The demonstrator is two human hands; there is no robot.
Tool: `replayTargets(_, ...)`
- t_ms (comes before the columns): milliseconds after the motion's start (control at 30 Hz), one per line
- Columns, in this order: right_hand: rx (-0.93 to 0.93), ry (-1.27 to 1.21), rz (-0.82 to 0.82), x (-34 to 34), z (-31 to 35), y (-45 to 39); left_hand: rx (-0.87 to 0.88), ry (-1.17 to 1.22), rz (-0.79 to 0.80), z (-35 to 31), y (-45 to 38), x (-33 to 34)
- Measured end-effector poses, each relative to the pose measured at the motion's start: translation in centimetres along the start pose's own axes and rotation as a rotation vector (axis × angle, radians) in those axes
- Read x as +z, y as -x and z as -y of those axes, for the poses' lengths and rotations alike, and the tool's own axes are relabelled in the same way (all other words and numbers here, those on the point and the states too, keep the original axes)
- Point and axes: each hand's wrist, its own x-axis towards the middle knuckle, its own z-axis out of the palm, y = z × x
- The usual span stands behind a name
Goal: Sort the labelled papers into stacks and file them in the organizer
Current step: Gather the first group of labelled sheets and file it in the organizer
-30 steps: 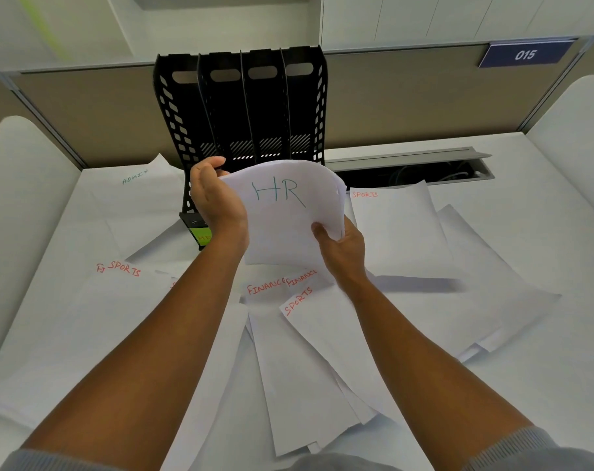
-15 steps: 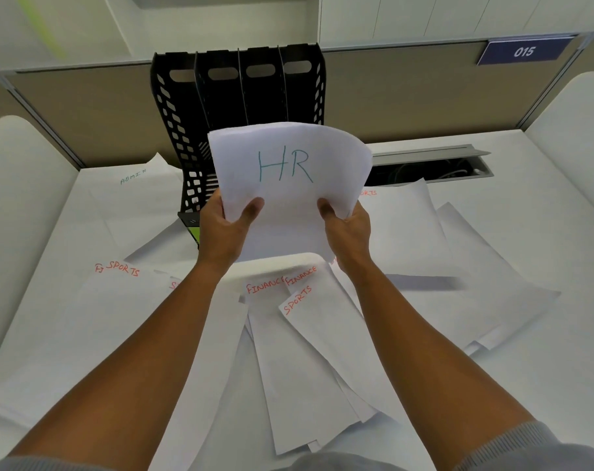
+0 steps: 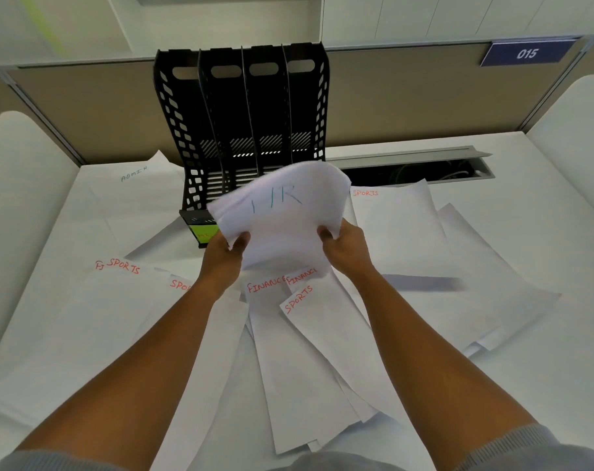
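I hold a small stack of white papers labelled HR (image 3: 282, 215) in both hands, blurred and tipped forward, just in front of the black four-slot organizer (image 3: 241, 107). My left hand (image 3: 226, 253) grips its lower left edge and my right hand (image 3: 345, 243) grips its lower right edge. The organizer's slots look empty; a green label (image 3: 204, 232) sits on its front base. Loose papers lie on the desk: SPORTS sheets (image 3: 122, 266) (image 3: 390, 226) (image 3: 299, 299), FINANCE sheets (image 3: 265, 285) and an ADMIN sheet (image 3: 134, 173).
A white desk (image 3: 543, 368) with beige partition walls behind and at both sides. An open cable tray (image 3: 414, 171) runs along the back right. A blue sign 015 (image 3: 526, 53) hangs on the partition.
The HR stack has dropped from upright in front of the organizer to a lower, forward-tilted position. Both hands moved down and slightly apart with it.
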Motion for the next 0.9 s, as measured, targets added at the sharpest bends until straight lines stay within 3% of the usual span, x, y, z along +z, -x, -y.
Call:
replayTargets(100,-0.059,0.225,0.038,-1.3,1.0,-1.0,-0.011,0.104,-0.079,-0.9,-0.5,0.0)
replayTargets(200,-0.074,0.289,0.051,-3.0,3.3,-1.9,0.051,0.146,-0.129,-2.2,-1.0,-0.4)
replayTargets(333,-0.146,0.185,0.109,-4.3,6.6,-2.3,0.161,0.191,-0.244,-3.4,-2.2,-1.5)
replayTargets(433,-0.175,0.080,0.055,-3.9,8.1,-2.6,0.200,0.214,-0.420,-3.7,-2.6,-2.6)
replayTargets(633,-0.192,-0.018,-0.074,-0.7,10.8,-3.1,0.053,0.244,-0.625,-0.7,-2.0,-4.3)
replayTargets(767,-0.312,0.013,-0.156,2.0,12.5,-3.6,-0.174,0.073,-0.470,4.1,-2.0,-5.2)
replayTargets(900,-0.360,0.107,-0.205,4.8,14.1,-3.6,-0.382,-0.318,-0.192,7.4,-2.0,-6.0)
